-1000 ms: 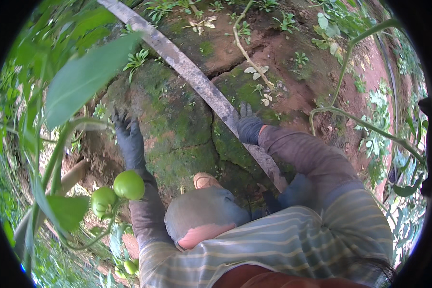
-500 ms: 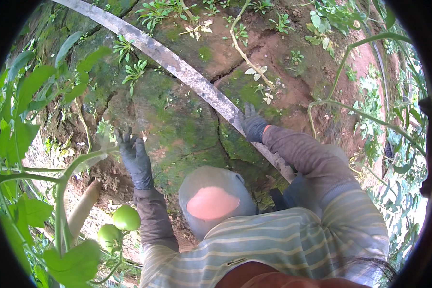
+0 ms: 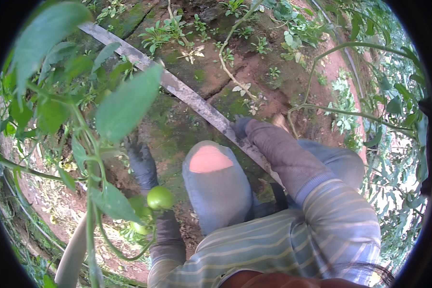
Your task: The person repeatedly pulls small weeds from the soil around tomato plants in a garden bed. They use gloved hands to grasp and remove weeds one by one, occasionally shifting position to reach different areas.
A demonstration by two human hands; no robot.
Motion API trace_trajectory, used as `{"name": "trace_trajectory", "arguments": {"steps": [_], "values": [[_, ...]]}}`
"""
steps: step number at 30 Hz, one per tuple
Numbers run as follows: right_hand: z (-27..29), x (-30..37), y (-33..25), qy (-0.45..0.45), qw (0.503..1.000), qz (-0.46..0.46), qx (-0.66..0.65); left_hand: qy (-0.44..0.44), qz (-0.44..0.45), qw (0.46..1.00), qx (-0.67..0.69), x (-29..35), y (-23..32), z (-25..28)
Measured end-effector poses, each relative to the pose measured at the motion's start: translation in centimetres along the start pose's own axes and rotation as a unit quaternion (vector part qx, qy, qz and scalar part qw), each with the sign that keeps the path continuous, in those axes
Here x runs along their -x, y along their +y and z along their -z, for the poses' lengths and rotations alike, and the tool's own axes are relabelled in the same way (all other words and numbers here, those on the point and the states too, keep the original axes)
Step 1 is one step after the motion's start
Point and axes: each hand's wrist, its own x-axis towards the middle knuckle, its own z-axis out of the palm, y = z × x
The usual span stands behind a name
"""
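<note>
A long, flat, weathered grey strip (image 3: 189, 96) slants upper-left to lower-right; the dark-gloved right hand (image 3: 241, 127) is nearer, at its edge, grip unclear; the dark-gloved left hand (image 3: 142, 164) lies apart, fingers loose.

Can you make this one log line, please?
left hand: gloved, near ground | right hand: gloved, at grey strip | green tomato: hanging

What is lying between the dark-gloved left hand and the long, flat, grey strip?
In the head view, mossy, green-brown soil lies between the dark-gloved left hand and the long grey strip; no larger object stands there.
</note>
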Motion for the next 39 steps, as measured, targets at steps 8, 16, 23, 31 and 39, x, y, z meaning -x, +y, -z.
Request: {"name": "trace_trajectory", "arguments": {"steps": [8,16,23,31,39], "values": [[12.3,4.4,16.6,0.297,0.949,-0.069,-0.076,0.028,0.023,0.999,0.004,-0.5,0.9,0.5],[4.3,5.2,26.0,0.319,0.871,-0.256,-0.272,0.070,0.073,0.995,-0.024,-1.4,1.8,-0.2],[1.7,-0.2,27.7,0.419,0.810,-0.298,-0.281,0.082,0.137,0.987,-0.009,-2.6,2.4,0.7],[3.2,0.1,27.5,0.470,0.760,-0.250,-0.371,0.062,0.137,0.988,-0.022,-2.8,2.2,1.5],[11.2,-2.6,26.6,0.546,0.727,-0.265,-0.322,0.081,0.133,0.987,-0.029,-3.2,2.7,0.1]]}}
